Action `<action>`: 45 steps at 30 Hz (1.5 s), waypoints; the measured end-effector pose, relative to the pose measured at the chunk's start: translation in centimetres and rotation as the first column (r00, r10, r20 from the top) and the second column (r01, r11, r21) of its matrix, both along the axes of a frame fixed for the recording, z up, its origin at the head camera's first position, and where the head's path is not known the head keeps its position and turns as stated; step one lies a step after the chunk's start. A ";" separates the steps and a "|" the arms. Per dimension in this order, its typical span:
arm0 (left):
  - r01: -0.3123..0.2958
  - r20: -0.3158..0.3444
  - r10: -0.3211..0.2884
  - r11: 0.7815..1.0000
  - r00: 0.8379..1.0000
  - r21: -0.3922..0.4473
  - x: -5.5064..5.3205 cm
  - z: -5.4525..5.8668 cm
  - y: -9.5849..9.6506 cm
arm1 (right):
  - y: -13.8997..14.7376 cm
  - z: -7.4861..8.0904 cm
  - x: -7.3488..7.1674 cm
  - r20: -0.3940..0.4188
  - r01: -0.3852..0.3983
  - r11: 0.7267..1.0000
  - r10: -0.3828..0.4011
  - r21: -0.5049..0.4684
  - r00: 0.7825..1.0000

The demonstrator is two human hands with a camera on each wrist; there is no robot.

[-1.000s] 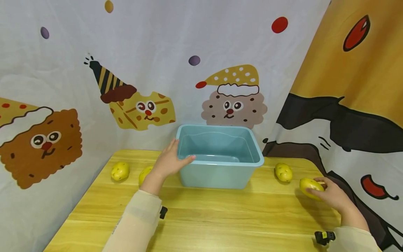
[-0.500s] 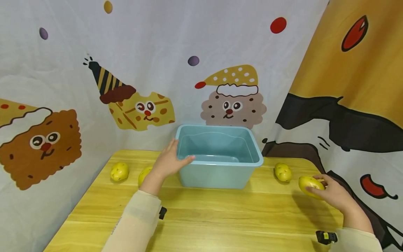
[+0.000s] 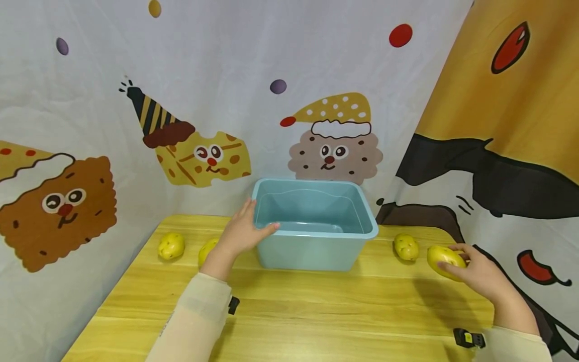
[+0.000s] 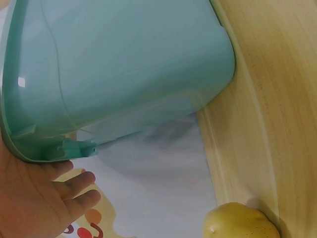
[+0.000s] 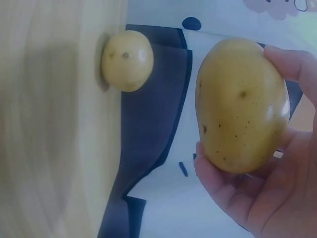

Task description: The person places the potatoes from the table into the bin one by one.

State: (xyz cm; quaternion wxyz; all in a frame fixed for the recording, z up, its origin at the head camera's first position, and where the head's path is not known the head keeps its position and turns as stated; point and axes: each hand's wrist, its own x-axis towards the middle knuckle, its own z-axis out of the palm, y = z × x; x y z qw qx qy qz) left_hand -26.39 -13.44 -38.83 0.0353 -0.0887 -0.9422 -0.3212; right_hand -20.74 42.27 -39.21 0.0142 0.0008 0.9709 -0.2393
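My right hand [image 3: 486, 274] holds a yellow potato [image 3: 443, 261] above the right side of the table, thumb and fingers round it. In the right wrist view this potato [image 5: 242, 106] shows small dark specks. A second potato [image 3: 406, 247] lies on the table just left of it. My left hand [image 3: 240, 232] rests at the left front corner of a light-blue plastic bin [image 3: 312, 251], thumb over the rim. In the left wrist view its fingers [image 4: 74, 186] extend fairly straight beneath the bin's rim. The visible inside of the bin holds nothing.
Two more potatoes lie on the left, one potato [image 3: 171, 246] near the table's edge and another potato [image 3: 207, 251] partly hidden behind my left wrist. The wooden table [image 3: 316, 311] meets a cartoon-printed cloth [image 3: 217, 65] at the back and sides.
The right hand has lifted the potato off the table and slightly upward; its shadow now falls apart from it. The left hand and the bin stay in place.
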 end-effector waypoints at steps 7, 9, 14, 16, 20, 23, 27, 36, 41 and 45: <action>0.001 -0.003 -0.001 1.000 1.000 0.002 0.0 0.1 0.1 | -0.9 0.8 0.4 -0.007 -0.011 1.000 0.011 -0.008 1.000; -0.001 -0.001 0.001 1.000 1.000 0.003 0.0 0.1 0.1 | -1.2 1.0 0.4 -0.016 -0.014 1.000 0.014 -0.008 1.000; -0.007 0.004 0.007 1.000 1.000 0.004 0.1 0.1 0.1 | -2.1 1.5 0.6 -0.067 -0.017 1.000 0.016 -0.001 0.998; -0.010 0.005 0.010 1.000 1.000 0.004 0.1 0.1 0.1 | -2.5 1.8 0.7 -0.084 -0.016 1.000 0.016 0.004 0.996; -0.010 0.007 0.010 1.000 1.000 0.010 0.1 0.1 0.1 | -3.2 2.4 0.9 -0.100 -0.015 1.000 0.017 0.017 0.995; -0.007 0.006 0.007 1.000 1.000 0.012 0.1 0.1 0.1 | -3.6 2.7 1.0 -0.110 -0.017 1.000 0.019 0.023 0.994; -0.007 0.004 0.007 1.000 1.000 0.014 0.1 0.1 0.1 | -4.3 3.2 1.0 -0.129 -0.023 1.000 0.026 0.021 0.991; -0.005 -0.005 0.005 1.000 1.000 0.017 0.2 0.2 0.2 | -5.3 4.1 0.9 -0.171 -0.033 0.999 0.037 0.025 0.985; -0.005 -0.007 0.005 1.000 1.000 0.012 0.1 0.1 0.1 | -5.7 4.5 0.8 -0.176 -0.049 0.999 0.052 0.023 0.983; -0.006 -0.008 0.006 1.000 1.000 0.010 0.0 0.1 0.1 | -6.1 5.1 0.6 -0.205 -0.061 0.998 0.066 0.031 0.977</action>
